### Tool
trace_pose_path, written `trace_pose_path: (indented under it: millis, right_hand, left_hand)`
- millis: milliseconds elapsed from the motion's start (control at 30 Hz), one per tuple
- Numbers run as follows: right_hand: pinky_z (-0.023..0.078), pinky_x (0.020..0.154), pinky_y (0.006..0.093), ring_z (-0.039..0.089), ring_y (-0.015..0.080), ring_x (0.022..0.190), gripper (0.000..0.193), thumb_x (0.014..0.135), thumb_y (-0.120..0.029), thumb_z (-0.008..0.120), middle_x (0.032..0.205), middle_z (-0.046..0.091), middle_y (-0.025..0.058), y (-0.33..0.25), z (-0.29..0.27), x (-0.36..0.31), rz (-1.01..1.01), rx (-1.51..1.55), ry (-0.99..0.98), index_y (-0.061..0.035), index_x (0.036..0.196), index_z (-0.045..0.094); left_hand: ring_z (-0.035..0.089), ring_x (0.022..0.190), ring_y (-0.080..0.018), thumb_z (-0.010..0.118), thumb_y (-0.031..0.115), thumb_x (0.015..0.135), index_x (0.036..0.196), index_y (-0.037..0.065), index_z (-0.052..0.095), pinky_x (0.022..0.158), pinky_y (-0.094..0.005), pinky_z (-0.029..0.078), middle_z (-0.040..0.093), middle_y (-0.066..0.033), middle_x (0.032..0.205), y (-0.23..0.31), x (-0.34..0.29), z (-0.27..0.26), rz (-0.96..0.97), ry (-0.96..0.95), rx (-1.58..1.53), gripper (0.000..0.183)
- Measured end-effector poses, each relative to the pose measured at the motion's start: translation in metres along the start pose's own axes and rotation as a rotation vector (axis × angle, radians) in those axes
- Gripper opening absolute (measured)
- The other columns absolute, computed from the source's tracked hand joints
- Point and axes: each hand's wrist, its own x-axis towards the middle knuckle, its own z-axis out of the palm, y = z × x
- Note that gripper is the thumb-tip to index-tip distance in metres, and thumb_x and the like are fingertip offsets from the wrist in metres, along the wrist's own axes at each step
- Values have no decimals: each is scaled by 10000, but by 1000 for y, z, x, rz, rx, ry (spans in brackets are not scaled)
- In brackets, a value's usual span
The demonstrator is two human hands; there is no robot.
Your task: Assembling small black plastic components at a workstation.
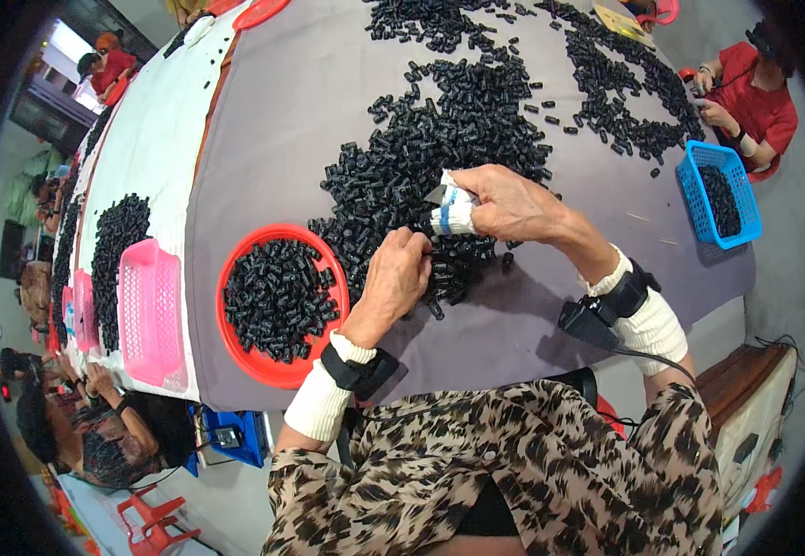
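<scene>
My right hand (518,206) is closed around a small blade wrapped in white cloth (455,211); a grey pointed edge sticks out at its left. Just below and to the left, my left hand (393,276) is closed with fingers bent together near the blade. Whatever those fingers pinch is hidden. Both hands are over the near part of a big pile of short black plastic pieces (440,134). By my left wrist stands a round red basin (277,372) holding many of the same pieces.
A blue basket (745,190) with black pieces stands at the table's right edge, by a person in red (762,107). Pink baskets (150,320) and another black heap (120,246) are on the white cloth at left. Another person (97,417) works at lower left.
</scene>
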Motion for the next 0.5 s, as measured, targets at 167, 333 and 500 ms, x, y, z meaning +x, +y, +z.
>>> trace_pose_path:
  millis: [167,333,500]
  right_hand:
    - [397,549,354,522,227,567,161,717,-140,524,640,565,127,-7,2,0,70,4,12,0,792,550]
    - [404,542,301,504,134,572,183,748,-159,600,642,567,78,-16,10,10,30,113,9,-9,850,571]
    - [428,561,278,519,114,599,358,692,-277,750,659,578,68,-52,18,19,-116,128,75,-9,845,569]
  left_hand:
    - [541,657,-190,620,44,721,824,0,567,604,-309,451,550,-68,730,3,5,-23,-299,42,-337,123]
    - [508,647,-108,563,34,801,1085,-7,543,637,-260,437,538,-10,705,3,6,-66,-590,379,-1720,287]
    - [505,714,-131,547,45,813,1126,16,495,701,-278,449,551,-55,832,29,7,-94,-461,438,-1959,318]
